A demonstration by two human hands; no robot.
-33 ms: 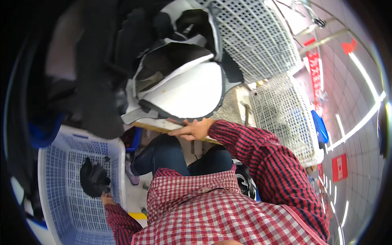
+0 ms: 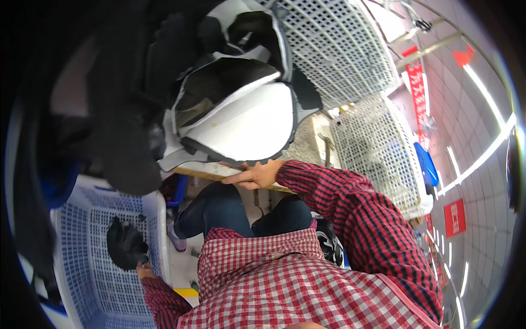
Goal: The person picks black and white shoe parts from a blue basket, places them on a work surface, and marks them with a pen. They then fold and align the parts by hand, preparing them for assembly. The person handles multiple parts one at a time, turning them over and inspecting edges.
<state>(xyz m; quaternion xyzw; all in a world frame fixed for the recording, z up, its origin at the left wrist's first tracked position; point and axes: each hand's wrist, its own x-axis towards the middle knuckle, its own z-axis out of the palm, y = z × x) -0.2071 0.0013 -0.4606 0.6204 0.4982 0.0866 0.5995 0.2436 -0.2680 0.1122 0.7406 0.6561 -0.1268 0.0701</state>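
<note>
Low at the left, my left hand (image 2: 144, 270) reaches over the rim of a pale blue plastic basket (image 2: 160, 230). Its fingers are closed at the edge of a dark black piece (image 2: 126, 244), soft-looking and crumpled, inside the basket. The fingertips are partly hidden there. My right hand (image 2: 259, 174) rests at the worktable's wooden front edge (image 2: 200, 171), fingers stretched out toward the left. Just above it on the table lies a cut piece with a white face (image 2: 246, 123) and grey-black borders. A similar grey and black piece (image 2: 252, 33) lies behind it.
Two white mesh baskets (image 2: 339, 49) (image 2: 378, 148) stand at the right on and beside the table. A metal tool (image 2: 327, 151) lies close to the nearer basket. Large dark shapes (image 2: 123, 109) fill the upper left. A blue container (image 2: 178, 189) sits under the table.
The whole view has shifted slightly. In the basket the black piece has moved a little with my left hand. My right hand keeps its place at the table edge.
</note>
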